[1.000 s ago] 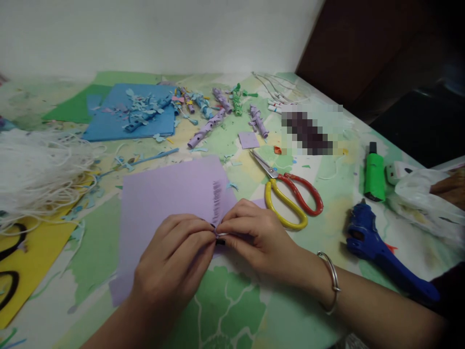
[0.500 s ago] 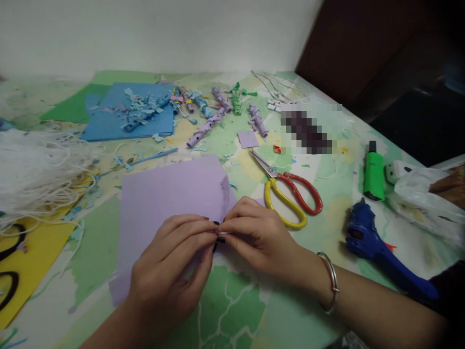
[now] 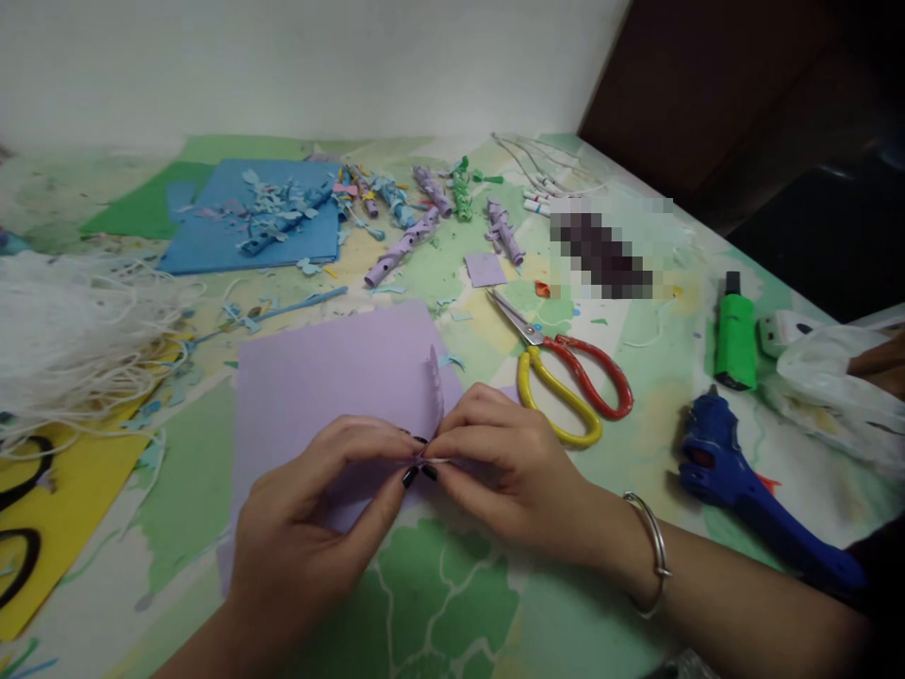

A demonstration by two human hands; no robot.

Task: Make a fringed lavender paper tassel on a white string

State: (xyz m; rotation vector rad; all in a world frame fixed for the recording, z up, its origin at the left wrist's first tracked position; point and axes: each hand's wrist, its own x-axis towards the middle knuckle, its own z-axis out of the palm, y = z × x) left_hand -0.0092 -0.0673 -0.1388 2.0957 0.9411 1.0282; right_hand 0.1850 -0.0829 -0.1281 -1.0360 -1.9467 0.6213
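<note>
A large purple paper sheet (image 3: 318, 377) lies at the centre, its right edge cut into a strip that curls upward. Over its lower part, my left hand (image 3: 318, 509) pinches the near end of that purple strip between thumb and fingers. My right hand (image 3: 501, 462) meets it fingertip to fingertip, pinched on the same spot, where a thin white piece also shows. The fingertips hide most of what is held. Scissors (image 3: 530, 332) with one red and one yellow handle lie half open just beyond my right hand.
Rolled purple tubes (image 3: 403, 247) and a blue sheet (image 3: 212, 226) with scraps lie at the back. White string (image 3: 77, 339) is heaped at left on yellow paper (image 3: 85, 500). A blue glue gun (image 3: 756, 500) and green lighter (image 3: 735, 339) are at right.
My left hand has shifted slightly left, its thumb now showing beside the right thumb at the pinch. The curled strip's upper end stands a little further left. The view has moved slightly.
</note>
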